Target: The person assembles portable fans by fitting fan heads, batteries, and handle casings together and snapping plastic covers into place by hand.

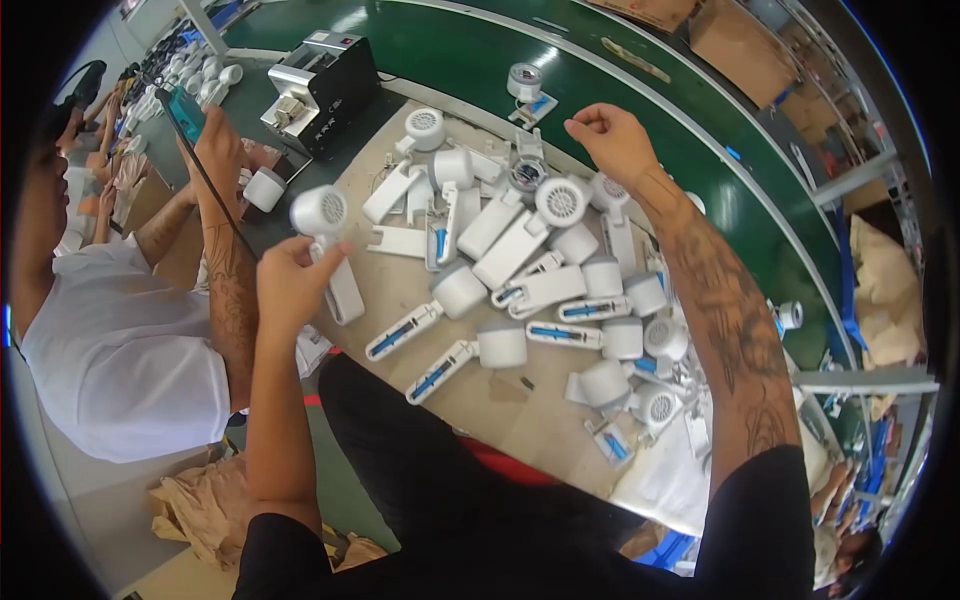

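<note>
— Fans everywhere: why is the left hand (290, 285) up off the worktop (500, 405)?

— It is clamped on one white handheld fan (328, 240), fingers round the upper handle just below the round head, so the grille faces the person and the handle hangs over the worktop's near-left edge.

— And the right hand (612, 140)?

— Raised over the far side of the fan pile (545, 290), fingertips pinched together. Whether something tiny sits between them I cannot tell.

— Why the heap?

— It looks like loose stock tipped within reach: heads and handles lie every way, some with a blue strip showing.

— Beyond it?

— A green conveyor belt (480, 50) carrying a small white round part on a card (525, 85), and a black and silver machine (320, 85) at the worktop's far-left corner.

— Anything hard to read?

— A neighbour in a white shirt (120, 350) at the left is cut by the rim; the fans at the pile's right end overlap too much to count.
</note>
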The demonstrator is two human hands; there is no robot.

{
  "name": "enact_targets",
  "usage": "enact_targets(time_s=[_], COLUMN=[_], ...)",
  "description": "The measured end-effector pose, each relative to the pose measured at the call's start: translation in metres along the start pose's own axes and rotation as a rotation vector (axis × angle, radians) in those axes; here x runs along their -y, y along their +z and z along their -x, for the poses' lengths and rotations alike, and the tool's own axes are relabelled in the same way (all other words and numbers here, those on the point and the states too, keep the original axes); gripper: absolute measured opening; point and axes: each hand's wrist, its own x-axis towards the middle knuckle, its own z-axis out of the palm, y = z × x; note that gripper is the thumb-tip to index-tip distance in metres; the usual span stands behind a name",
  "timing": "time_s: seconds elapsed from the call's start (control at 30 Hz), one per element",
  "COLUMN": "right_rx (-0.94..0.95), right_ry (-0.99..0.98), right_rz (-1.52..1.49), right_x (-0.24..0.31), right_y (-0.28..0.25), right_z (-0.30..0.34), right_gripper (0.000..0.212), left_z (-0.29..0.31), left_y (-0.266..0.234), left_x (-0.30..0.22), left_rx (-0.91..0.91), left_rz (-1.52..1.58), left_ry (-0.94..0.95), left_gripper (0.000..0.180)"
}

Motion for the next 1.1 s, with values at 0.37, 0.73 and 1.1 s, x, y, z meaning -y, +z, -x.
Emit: enact_targets(time_s=[0.37,0.73,1.1], right_rx=[0.008,-0.188,-0.516], right_ry=[-0.051,0.042,0.302], right_rz=[0.365,0.337,0.38], right_x=[-0.009,-0.063,-0.112], right_y=[0.091,-0.02,-0.043], right_z=[-0.164,-0.101,0.034], right_gripper=[0.101,0.094,0.076], left_z=[-0.001,-0.002,-0.01], left_y=[0.041,0.035,0.045], left_x=[0.047,0.077,0.074], left_rx=[-0.105,-0.118,-0.09], left_rz=[0.331,0.4,0.335], left_ry=[-0.04,0.024,0.086], left_gripper=[0.049,0.03,0.022])
